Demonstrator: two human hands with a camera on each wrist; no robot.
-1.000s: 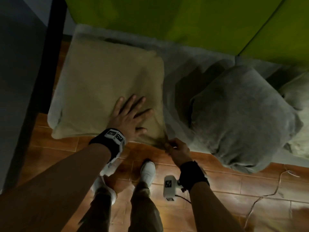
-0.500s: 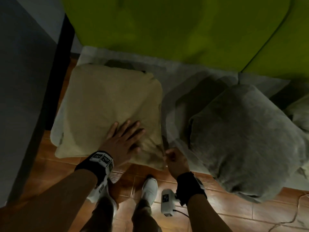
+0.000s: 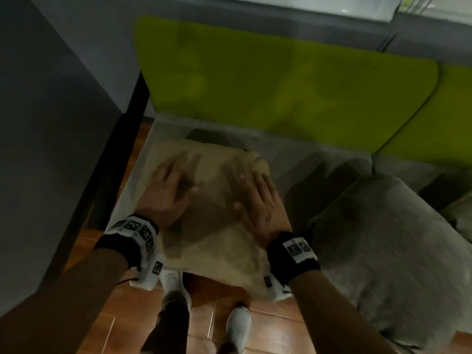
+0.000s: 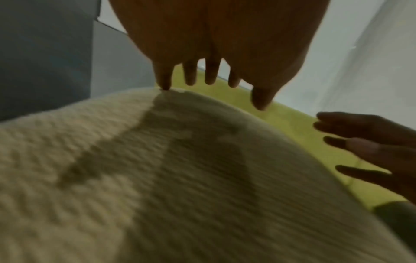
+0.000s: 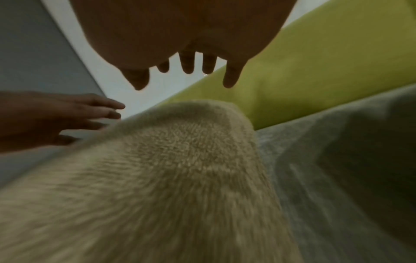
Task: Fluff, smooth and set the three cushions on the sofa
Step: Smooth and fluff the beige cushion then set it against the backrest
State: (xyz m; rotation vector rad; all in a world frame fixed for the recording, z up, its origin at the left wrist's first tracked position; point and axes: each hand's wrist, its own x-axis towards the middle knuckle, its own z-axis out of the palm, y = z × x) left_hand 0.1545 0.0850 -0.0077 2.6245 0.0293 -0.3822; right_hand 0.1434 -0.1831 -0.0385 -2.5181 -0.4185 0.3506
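Beige square knitted cushion [image 3: 212,213] lies flat on the grey sofa seat [image 3: 301,159], at the 9 o'clock end, front edge overhanging the seat. Left hand [image 3: 166,190] and right hand [image 3: 260,203] are over its top, fingers [image 4: 210,73] spread wide, gripping nothing. Likely smoothing or patting; blur hides the contact. Grey fabric cushion [image 3: 388,254] waits at 3 o'clock, upright, unset.

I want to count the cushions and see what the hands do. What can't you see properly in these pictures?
- Third cushion: head view, cut off by the right edge, half hidden behind the grey cushion.
- Left hand and right hand: blurred; whether the palms press the beige cushion is unclear.
- Beige cushion's near edge: head view, hidden by the wrist bands.
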